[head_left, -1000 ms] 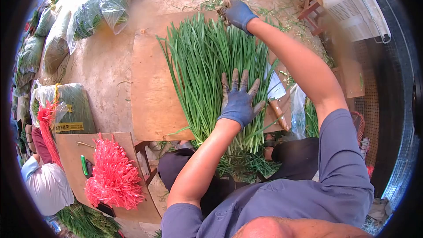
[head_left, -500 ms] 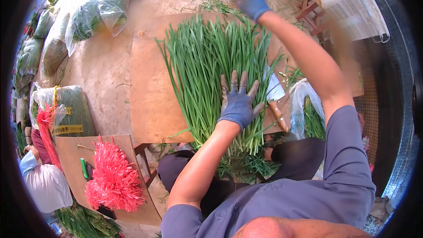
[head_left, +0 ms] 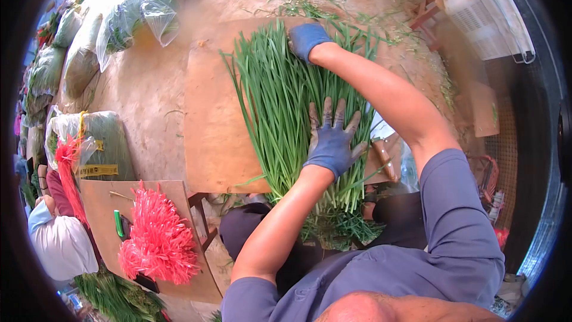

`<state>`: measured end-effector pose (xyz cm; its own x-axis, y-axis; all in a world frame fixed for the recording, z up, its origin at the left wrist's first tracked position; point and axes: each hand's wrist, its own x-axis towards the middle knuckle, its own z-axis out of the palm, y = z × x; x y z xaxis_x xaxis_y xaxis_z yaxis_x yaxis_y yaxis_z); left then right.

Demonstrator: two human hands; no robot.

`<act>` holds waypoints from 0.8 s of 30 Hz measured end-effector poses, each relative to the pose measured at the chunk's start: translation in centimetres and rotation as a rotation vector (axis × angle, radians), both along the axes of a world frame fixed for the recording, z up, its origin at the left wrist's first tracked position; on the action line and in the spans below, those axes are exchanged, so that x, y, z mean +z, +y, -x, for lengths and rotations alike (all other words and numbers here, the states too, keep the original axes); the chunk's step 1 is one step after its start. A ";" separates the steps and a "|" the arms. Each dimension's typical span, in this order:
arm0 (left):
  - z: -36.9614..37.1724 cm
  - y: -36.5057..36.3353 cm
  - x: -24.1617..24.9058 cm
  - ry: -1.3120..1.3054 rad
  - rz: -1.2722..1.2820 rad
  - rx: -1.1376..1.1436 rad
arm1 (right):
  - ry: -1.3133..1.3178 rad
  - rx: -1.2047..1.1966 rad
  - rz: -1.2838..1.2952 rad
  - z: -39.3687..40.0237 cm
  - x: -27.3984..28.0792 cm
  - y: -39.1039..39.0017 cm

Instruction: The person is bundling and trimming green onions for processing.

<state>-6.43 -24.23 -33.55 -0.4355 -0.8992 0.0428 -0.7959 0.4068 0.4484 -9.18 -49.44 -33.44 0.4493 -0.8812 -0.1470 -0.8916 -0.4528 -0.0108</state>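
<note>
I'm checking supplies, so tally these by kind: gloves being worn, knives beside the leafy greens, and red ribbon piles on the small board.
Gloves: 2, one on the left hand, one on the right hand
Knife: 1
Red ribbon pile: 1
Total: 4

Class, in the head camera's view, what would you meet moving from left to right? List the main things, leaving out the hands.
Plastic-wrapped bundle → heap of red strips → long green leaves → wooden knife handle → white crate.
</note>
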 end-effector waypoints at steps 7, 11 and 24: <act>0.2 0.0 -0.4 -0.003 0.002 0.005 | -0.933 -0.445 0.095 9.3 -2.9 -10.9; 0.1 0.1 -0.1 -0.021 -0.005 0.006 | -0.476 -0.491 0.215 14.9 3.0 -9.3; 0.3 0.1 -0.2 -0.041 0.013 0.005 | 0.055 0.448 0.191 2.6 1.5 -1.0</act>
<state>-6.71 -24.17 -33.74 -0.4323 -0.9010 0.0366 -0.8155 0.4080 0.4105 -11.82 -50.41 -31.93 0.7868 -0.6162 -0.0352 -0.6053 -0.7815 0.1513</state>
